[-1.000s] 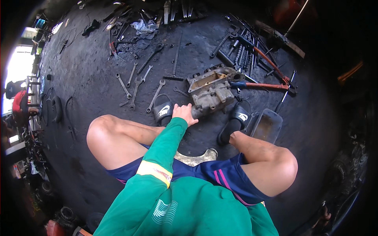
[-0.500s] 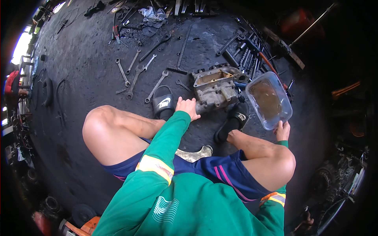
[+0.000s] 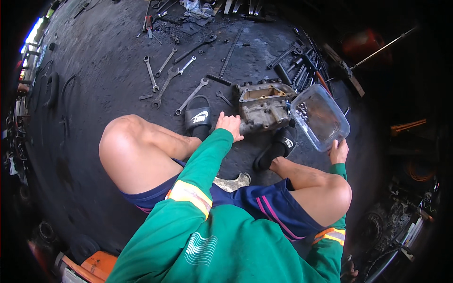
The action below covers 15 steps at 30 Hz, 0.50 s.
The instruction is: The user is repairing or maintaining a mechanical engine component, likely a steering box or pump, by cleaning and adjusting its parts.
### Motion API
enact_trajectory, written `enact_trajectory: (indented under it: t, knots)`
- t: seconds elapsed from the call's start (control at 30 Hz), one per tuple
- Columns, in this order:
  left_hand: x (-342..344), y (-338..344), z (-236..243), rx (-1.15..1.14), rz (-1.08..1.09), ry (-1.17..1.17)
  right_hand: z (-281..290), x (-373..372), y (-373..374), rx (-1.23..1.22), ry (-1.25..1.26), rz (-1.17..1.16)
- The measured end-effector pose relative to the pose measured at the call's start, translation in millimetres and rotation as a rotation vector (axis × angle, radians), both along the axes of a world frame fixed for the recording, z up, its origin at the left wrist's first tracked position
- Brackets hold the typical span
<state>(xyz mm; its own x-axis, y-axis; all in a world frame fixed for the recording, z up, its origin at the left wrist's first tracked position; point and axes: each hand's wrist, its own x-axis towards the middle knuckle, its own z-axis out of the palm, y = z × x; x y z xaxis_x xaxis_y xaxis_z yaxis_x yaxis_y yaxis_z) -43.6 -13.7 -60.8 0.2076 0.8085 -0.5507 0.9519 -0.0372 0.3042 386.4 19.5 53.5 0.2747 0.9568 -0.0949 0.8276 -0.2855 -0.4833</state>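
Observation:
A grey cast-metal engine housing (image 3: 264,113) with a rectangular opening on top sits on the floor between my feet. My left hand (image 3: 230,126) is closed on its near left corner, the fingertips partly hidden. My right hand (image 3: 338,152) grips the near rim of a clear plastic tub (image 3: 340,113), thumb on the edge. The tub is tilted beside the housing's right end, its far left corner close to it. Brownish liquid or residue and some dark specks show inside the tub; how much liquid is there I cannot tell.
Several wrenches (image 3: 166,89) lie left of the housing, near my sandal (image 3: 198,115). A long dark bar (image 3: 230,54) and a crumpled rag (image 3: 197,12) lie beyond. Sockets and other tools (image 3: 302,70) are piled at the far right. A pale metal piece (image 3: 232,182) lies between my legs.
The tub has shifted slightly left toward the housing and tilted, and its contents look different. My left hand stays on the housing. The whole view has shifted a little.

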Motion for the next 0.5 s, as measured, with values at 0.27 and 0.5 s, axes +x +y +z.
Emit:
enact_trajectory:
  t: [0.27, 0.5]
  knots:
    - [0.9, -1.2, -4.0, 0.002, 0.003, 0.022, -5.4, -2.5, 7.3, -0.018, -0.099, 0.019]
    - [-0.5, -1.4, -4.6, 0.019, 0.0, 0.019, -7.5, -2.4, 10.2, 0.055, -0.263, 0.098]
